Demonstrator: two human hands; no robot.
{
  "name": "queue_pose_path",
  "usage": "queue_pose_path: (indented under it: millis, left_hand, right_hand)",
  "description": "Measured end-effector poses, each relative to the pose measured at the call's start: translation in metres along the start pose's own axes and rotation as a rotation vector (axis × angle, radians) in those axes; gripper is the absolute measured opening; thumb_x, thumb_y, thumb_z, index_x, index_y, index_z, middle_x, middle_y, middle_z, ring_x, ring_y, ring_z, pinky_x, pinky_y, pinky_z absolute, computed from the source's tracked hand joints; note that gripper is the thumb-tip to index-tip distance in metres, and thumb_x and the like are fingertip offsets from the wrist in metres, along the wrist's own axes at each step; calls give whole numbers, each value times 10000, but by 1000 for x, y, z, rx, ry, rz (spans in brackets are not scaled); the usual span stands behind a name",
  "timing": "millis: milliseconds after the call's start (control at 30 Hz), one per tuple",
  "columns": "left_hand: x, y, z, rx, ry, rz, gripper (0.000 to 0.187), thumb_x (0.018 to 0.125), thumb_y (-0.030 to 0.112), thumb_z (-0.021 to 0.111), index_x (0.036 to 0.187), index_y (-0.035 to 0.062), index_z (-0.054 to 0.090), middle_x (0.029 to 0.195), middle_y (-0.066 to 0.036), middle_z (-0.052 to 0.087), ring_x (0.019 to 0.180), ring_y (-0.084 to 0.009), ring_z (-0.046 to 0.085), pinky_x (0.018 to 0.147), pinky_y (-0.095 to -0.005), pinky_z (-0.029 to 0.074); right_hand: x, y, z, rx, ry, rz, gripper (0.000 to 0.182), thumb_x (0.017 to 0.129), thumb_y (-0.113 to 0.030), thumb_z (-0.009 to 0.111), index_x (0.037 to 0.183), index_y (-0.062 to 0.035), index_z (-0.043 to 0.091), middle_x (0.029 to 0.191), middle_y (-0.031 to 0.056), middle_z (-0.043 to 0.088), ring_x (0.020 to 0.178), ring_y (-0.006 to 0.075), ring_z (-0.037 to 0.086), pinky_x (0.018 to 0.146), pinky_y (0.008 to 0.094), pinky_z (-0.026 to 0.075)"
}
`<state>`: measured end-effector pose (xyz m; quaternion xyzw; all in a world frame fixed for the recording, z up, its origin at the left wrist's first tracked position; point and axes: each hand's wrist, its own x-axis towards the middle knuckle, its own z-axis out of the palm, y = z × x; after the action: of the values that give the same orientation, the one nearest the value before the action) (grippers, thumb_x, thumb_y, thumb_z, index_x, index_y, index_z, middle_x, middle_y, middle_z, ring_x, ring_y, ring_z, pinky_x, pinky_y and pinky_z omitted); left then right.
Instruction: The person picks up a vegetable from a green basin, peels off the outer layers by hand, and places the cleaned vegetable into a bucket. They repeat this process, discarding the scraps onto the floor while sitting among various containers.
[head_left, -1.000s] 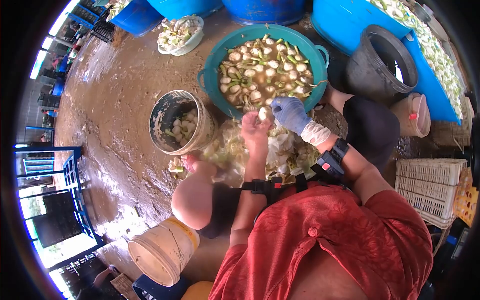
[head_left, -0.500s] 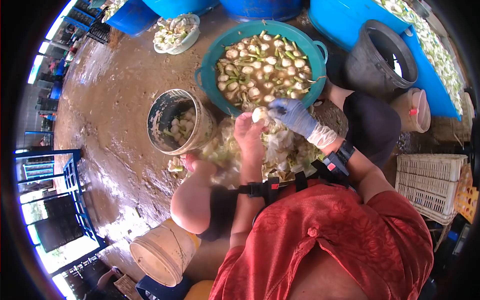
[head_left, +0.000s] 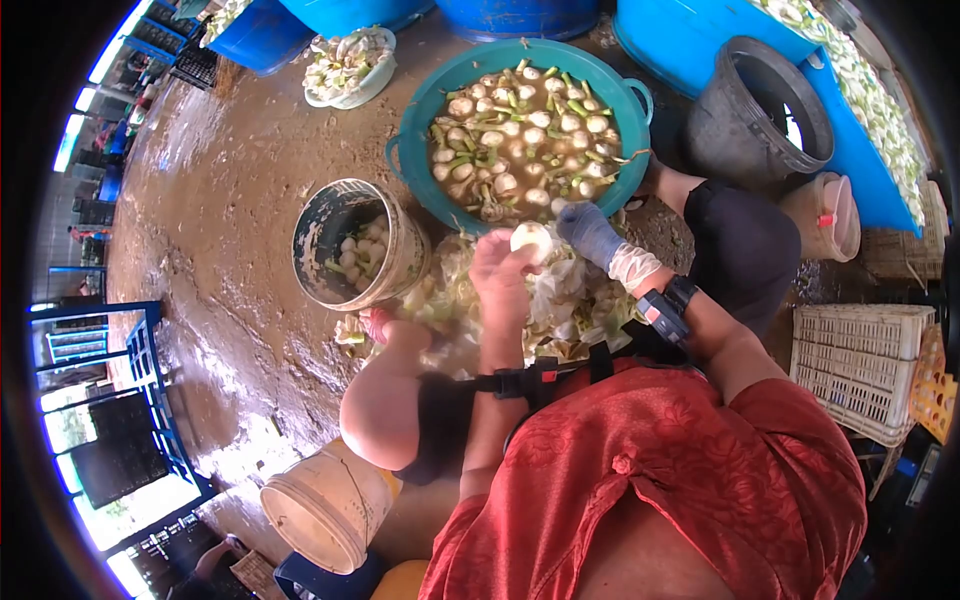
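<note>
My bare left hand [head_left: 502, 268] holds a round white bulb [head_left: 531, 241] between its fingers. Just to the right of the bulb is my gloved right hand [head_left: 592, 237], its fingers curled; what they hold, if anything, is hidden. Above both hands, a green tub [head_left: 408, 110] holds muddy water with many white bulbs and green stems. A heap of peeled leaves [head_left: 565, 305] lies below my hands, between my legs. To the left, a dirty bucket [head_left: 404, 262] has several bulbs inside.
Beyond the tub stand blue barrels [head_left: 515, 18] and a small bowl of peelings [head_left: 372, 82]. On the right are a black bucket [head_left: 725, 125], a pink-white bucket [head_left: 822, 215] and white crates [head_left: 860, 365]. A cream bucket [head_left: 325, 505] lies tipped at lower left.
My right hand has moved slightly right, away from the bulb, and its fingers are more curled. The bulb in my left hand now shows a broader white face.
</note>
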<state>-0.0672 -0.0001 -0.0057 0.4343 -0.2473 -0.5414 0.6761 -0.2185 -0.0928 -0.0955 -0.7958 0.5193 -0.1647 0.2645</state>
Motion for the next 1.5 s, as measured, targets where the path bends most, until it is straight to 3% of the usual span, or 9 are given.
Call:
queue_pose_path:
  millis: [200,267,400,700,1033,1067,1333,1400,1500]
  left_hand:
    - [4,11,-9,-555,-56,-172,242,821,99,614,1027,7,529,956,-135,615,721,-191,595,540,-262,448]
    - [5,0,-19,-548,-100,-208,217,834,69,591,1032,-7,549,1001,-116,618,806,-203,606,602,-288,493]
    - [7,-10,-15,-363,-94,-282,229,880,90,543,1081,-20,545,1010,-119,618,813,-193,609,616,-292,504]
    - [-2,-15,-10,132,-47,-218,328,852,255,615,978,-47,594,786,-92,617,572,-125,537,496,-223,410]
    - [-9,-12,-6,412,-83,-21,371,728,158,700,1018,-52,602,803,-36,602,644,-83,527,557,-199,417]
    - [-9,-14,-7,515,-147,82,389,711,130,699,1039,-52,598,824,-38,610,687,-94,548,590,-208,438]
    - [-6,-10,-5,342,-16,-470,335,764,182,626,1032,-15,590,806,-79,630,663,-172,605,531,-272,485]
    - [-3,-24,-15,299,8,-503,268,763,165,634,968,-3,595,790,-80,625,633,-172,590,492,-271,449]
    - [-3,-23,-15,-207,-94,-415,243,763,151,635,946,-3,590,803,-87,623,614,-186,576,491,-279,439]
  right_hand:
    - [-26,16,-14,-323,-386,58,187,776,-145,565,865,0,646,819,178,647,771,305,634,717,353,493]
    - [-32,0,-23,771,81,53,233,784,-186,623,919,2,647,810,181,646,736,293,633,712,335,490]
    - [-20,-58,-77,784,-29,-194,279,754,-217,680,935,-8,650,777,180,641,717,301,615,685,334,482]
    - [-18,-65,-64,23,-143,-279,155,759,-203,595,779,-53,628,704,145,612,642,353,576,612,460,436]
    - [-13,-34,-34,241,-286,-108,157,712,-184,618,799,-54,606,681,165,590,684,341,598,648,421,469]
    - [-13,-28,-38,96,-263,-380,159,695,-144,628,816,-45,600,764,165,596,739,332,596,674,401,472]
    - [-23,-26,-37,-1,23,-685,381,591,-93,679,961,-43,603,893,133,599,836,321,592,731,382,488]
    - [-26,-40,-50,95,21,-678,398,600,-125,711,973,-49,592,933,123,603,834,314,594,736,373,489]
    - [-32,-45,-58,933,-328,-31,383,633,-127,761,958,-41,577,961,95,614,881,239,609,770,311,488]
